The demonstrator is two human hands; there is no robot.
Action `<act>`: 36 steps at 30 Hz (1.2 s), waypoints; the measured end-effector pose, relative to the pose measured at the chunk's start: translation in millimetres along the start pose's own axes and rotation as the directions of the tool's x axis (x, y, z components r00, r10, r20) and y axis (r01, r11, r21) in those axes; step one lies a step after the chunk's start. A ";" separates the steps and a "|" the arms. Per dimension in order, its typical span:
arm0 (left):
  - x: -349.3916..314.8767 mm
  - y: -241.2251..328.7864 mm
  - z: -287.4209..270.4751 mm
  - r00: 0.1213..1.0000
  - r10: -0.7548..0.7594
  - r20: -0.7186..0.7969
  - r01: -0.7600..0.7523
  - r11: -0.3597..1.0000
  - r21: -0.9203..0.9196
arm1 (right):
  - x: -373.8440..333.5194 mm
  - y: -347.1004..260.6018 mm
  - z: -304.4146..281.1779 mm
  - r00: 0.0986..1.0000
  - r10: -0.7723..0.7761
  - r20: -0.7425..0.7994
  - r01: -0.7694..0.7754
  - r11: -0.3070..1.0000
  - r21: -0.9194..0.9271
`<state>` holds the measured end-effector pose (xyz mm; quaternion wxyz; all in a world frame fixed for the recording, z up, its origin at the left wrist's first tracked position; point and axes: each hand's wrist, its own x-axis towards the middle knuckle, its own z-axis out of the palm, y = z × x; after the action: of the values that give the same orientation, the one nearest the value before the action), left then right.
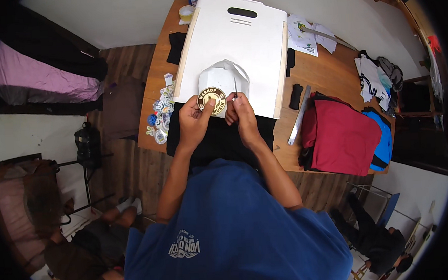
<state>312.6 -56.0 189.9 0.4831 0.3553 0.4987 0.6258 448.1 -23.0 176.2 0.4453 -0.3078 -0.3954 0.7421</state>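
My left hand [194, 117] is closed on a round brown and cream sticker [212, 101], thumb on its face. Close beside it, my right hand [243, 116] pinches a thin, dark, pointed tool [235, 86] that stands upright; its exact kind is too small to tell. Both hands are over the near end of a large white board [229, 41] with an oval slot at its far end. Just beyond the sticker is a rounded, white, paper-like piece [220, 71] with a raised edge. Black cloth [214, 138] lies under the board's near edge.
On the wooden table [279, 132], cut stickers [163, 113] lie left. To the right are a metal ruler [300, 116], folded red cloth [340, 136], blue cloth [381, 137] and printed sheets [302, 34]. A round tub [186, 12] stands far left. Other people sit at both lower sides.
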 end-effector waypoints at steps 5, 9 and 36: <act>-3.3 2.1 4.3 0.997 -0.051 0.053 0.053 0.998 -0.023 | -5.8 -2.6 9.3 0.992 0.021 -0.125 -0.038 0.990 -0.135; -9.5 3.6 10.8 0.998 0.057 -0.040 -0.059 0.997 -0.056 | -12.2 1.1 20.0 0.993 -0.047 -0.111 0.036 0.994 -0.102; 5.8 6.4 30.0 0.990 0.077 -0.119 -0.090 0.990 -0.105 | -18.7 4.1 1.6 0.968 -0.238 0.084 0.248 0.958 -0.142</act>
<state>337.2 -42.3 203.4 0.4459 0.3119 0.4751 0.6915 452.7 -41.6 175.4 0.4950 -0.2651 -0.4996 0.6596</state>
